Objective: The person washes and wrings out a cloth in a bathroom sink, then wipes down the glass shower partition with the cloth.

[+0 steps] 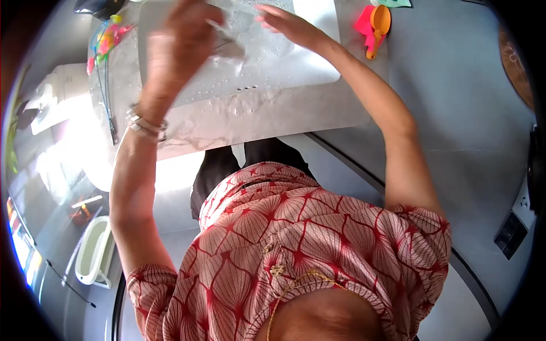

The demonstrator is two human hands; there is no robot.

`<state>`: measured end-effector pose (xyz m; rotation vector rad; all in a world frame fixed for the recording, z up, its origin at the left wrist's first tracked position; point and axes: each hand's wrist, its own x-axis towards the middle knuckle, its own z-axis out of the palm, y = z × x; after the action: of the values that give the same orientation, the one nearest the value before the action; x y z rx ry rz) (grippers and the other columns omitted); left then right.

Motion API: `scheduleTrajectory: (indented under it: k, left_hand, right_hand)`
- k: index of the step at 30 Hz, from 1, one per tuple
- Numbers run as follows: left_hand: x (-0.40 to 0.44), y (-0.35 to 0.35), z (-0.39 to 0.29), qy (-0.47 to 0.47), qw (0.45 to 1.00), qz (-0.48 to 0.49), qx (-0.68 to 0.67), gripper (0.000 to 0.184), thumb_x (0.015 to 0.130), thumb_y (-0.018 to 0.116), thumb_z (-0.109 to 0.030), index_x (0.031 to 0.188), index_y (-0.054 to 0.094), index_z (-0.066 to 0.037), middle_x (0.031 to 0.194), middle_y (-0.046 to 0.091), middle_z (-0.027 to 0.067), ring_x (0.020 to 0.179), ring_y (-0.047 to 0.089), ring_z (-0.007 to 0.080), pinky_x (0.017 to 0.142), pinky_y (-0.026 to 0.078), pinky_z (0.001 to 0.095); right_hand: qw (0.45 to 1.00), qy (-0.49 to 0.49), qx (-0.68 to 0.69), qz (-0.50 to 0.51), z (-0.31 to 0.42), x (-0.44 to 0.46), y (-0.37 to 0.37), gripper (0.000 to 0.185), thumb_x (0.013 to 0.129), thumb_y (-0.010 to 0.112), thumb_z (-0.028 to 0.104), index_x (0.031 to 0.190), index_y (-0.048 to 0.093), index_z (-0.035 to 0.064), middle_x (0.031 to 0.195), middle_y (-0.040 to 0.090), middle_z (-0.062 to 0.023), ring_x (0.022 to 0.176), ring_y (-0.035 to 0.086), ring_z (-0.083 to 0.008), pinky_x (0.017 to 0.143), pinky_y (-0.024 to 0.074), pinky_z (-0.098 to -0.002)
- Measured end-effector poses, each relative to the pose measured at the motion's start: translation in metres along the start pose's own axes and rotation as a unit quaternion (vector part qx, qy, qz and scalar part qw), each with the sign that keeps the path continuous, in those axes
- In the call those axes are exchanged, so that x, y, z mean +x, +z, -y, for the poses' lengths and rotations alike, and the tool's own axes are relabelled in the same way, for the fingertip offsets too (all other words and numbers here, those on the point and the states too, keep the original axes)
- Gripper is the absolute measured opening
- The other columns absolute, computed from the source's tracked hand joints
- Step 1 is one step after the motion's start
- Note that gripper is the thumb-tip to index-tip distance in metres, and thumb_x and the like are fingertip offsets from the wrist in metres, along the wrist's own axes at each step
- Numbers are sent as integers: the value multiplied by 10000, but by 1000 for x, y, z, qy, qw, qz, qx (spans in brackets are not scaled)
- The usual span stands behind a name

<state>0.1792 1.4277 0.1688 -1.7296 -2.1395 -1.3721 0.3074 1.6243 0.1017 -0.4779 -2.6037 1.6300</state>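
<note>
My left hand (185,40), blurred by motion, is raised over the left side of a wet steel sink (267,68). Its fingers look closed around a greyish, shiny thing (229,50), too smeared to name. A metal band (145,124) circles that wrist. My right hand (290,25) reaches in from the right above the far part of the basin, fingers stretched out and apart from the left hand. Nothing shows in it. Water drops cover the sink floor and its near rim.
A marbled counter (250,116) frames the sink. Orange (380,23) and pink scoops (363,24) lie on its right side. Colourful small items (108,41) and a thin cable-like loop (105,96) are at the left. A pale basket (95,250) stands lower left.
</note>
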Motion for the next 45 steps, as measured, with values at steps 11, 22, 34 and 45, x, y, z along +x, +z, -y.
scheduleTrajectory:
  k: [11,22,34,45]
  left_hand:
    - [-313,-453,111,-253,903,-324,-128,203,679,530,86,835,633,8,887,567,138,841,582,226,719,500,311]
    - [-300,-384,44,-322,861,-352,-175,58,654,532,38,690,525,-6,788,546,132,715,519,190,668,429,279]
    - [-236,-316,-10,-342,834,-391,-186,124,646,526,71,751,548,11,775,559,114,658,520,168,630,452,253]
    - [-281,-391,140,-359,810,-412,-213,138,643,511,104,717,547,-6,784,529,104,675,503,161,627,437,250]
  right_hand:
    - [866,-63,-496,3,110,-143,257,927,633,556,637,1358,214,170,1413,103,-153,1302,74,-361,1041,87,-515]
    - [875,-134,-465,4,103,-88,296,973,593,376,813,1364,199,246,1417,61,-158,1305,-35,-364,933,-80,-672]
    - [899,114,-374,-195,133,0,278,1058,657,442,727,1367,87,28,1412,-46,-220,1283,-17,-446,899,48,-710]
    - [885,188,-286,-317,124,212,344,823,765,455,566,1346,168,59,1412,62,-176,1267,132,-411,928,162,-646]
